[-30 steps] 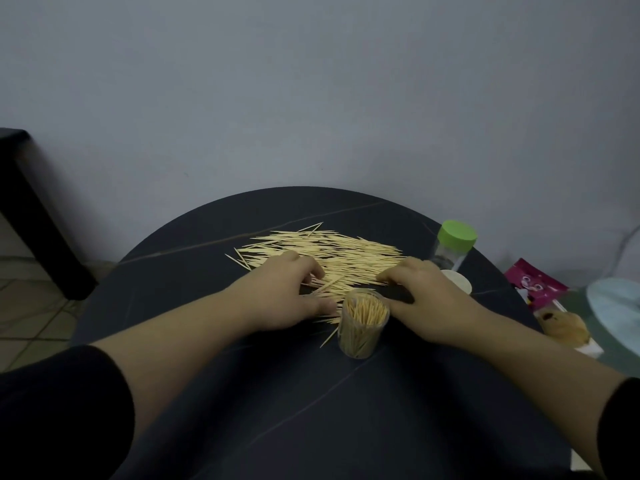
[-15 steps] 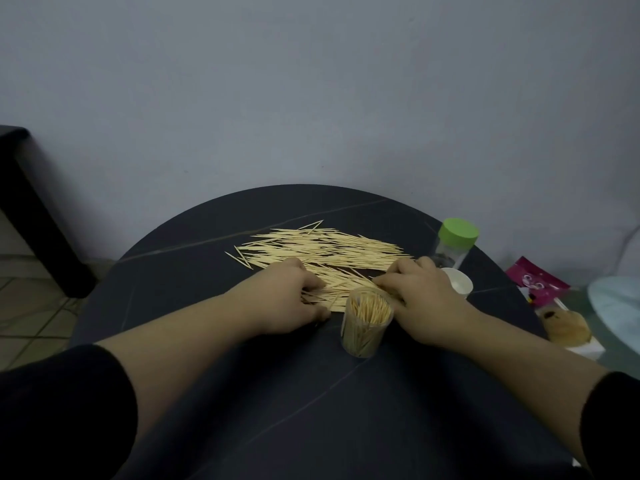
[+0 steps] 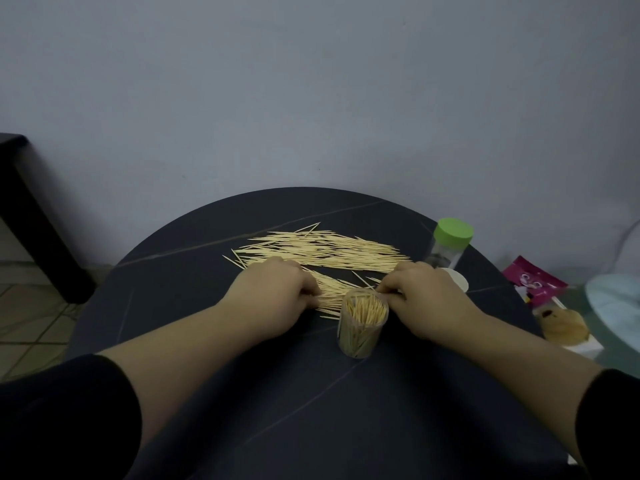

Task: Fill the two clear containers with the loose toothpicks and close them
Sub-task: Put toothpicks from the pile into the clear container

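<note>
Your left hand (image 3: 277, 292) sits just left of the frame's centre, knuckles up, fingers curled down; they pinch the left end of a small bunch (image 3: 332, 292) of toothpicks lying on the round dark table (image 3: 311, 427). Your right hand (image 3: 426, 299) lies right of centre, fingers also curled, with the tips at the right end of that bunch; whether they grasp the sticks or only press against them you cannot tell from here. The bunch runs between your two hands, apart from the main spread.

The open container (image 3: 362, 329) stands upright just below the bunch and between your wrists, lidless and packed with toothpicks standing on end; your right fingertips are just beside its far rim. The loose toothpicks (image 3: 329, 249) lie in a wide band above your hands, mostly parallel and running left to right, with a few strays at the left edge.

The second container (image 3: 449, 245), capped with a green lid (image 3: 454, 229), stands upright at the table's right edge, above your right hand; a white cap (image 3: 458, 280) lies just below it, partly hidden by your knuckles.

Off the table at the right of the frame are a pink packet (image 3: 535, 284), a brownish soft thing (image 3: 562, 327) and a pale blue round object (image 3: 616, 306); a dark piece of furniture (image 3: 31, 216) stands at the left edge.
</note>
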